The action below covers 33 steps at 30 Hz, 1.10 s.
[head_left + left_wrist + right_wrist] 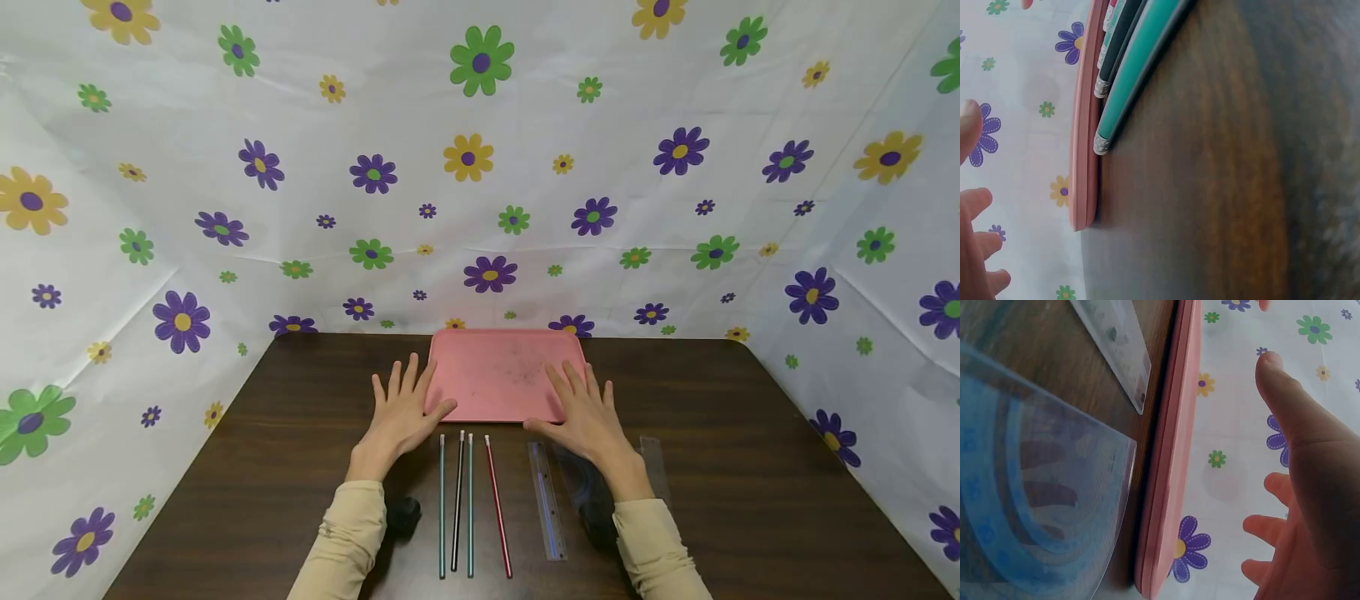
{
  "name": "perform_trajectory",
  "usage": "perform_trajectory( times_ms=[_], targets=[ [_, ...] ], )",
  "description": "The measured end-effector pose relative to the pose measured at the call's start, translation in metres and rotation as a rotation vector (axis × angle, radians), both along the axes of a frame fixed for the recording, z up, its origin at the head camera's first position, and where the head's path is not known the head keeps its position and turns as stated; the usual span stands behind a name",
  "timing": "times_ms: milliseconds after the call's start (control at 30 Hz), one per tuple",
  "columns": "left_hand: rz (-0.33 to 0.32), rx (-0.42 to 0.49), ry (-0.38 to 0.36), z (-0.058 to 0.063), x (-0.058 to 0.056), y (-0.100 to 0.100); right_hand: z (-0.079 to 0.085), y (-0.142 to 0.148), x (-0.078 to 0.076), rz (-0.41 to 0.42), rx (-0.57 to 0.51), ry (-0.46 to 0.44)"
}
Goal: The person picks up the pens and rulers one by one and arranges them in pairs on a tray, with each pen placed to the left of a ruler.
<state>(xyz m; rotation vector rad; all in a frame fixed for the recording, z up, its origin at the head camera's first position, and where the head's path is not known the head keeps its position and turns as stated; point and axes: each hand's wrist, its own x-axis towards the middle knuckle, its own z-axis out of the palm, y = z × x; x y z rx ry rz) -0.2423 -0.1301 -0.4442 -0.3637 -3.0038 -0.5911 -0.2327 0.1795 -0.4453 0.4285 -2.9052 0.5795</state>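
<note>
My left hand (401,417), fingers spread, is over the near left corner of a pink tray (495,375). The right hand (588,421) mirrors it at the near right corner, its fingers spread too. Neither hand grips anything. In front of the tray lie a teal pencil (442,508), a black pencil (457,500), another teal pencil (470,508) and a red pencil (498,508), side by side. A clear ruler (547,500) lies to their right. Close to the tray in the right wrist view is a clear protractor (985,506) with blue scales; my right arm partly hides it in the head view.
Everything lies on a dark wooden table (750,467). A clear plastic strip (655,467) shows beyond my right wrist. Dark gear (403,517) sits at my left wrist. A white flowered cloth (420,108) rises behind and beside the table.
</note>
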Motion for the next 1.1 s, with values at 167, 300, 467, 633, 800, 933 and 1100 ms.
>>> perform_trajectory(
  times_ms=[167, 300, 467, 633, 800, 933, 1100],
  targets=[
    [0.023, 0.02, -0.031, 0.001, -0.001, -0.002, 0.0, -0.003, 0.0, 0.004, 0.018, 0.01],
    [0.04, 0.031, -0.012, 0.001, -0.002, -0.003, 0.0, -0.004, 0.0, 0.008, 0.028, 0.017],
    [0.062, 0.032, -0.017, -0.001, -0.003, -0.005, 0.001, -0.008, 0.002, 0.018, 0.018, 0.013],
    [0.115, 0.033, -0.042, -0.003, -0.005, -0.008, 0.003, -0.013, 0.004, 0.037, 0.018, 0.018],
    [0.143, 0.031, -0.079, -0.003, -0.004, -0.012, 0.004, -0.018, 0.004, 0.058, 0.051, 0.044],
    [0.15, 0.022, -0.086, -0.003, -0.004, -0.013, 0.005, -0.018, 0.004, 0.07, 0.066, 0.067],
    [0.155, 0.005, -0.1, -0.004, -0.003, -0.014, 0.006, -0.019, 0.006, 0.08, 0.065, 0.073]
  ],
)
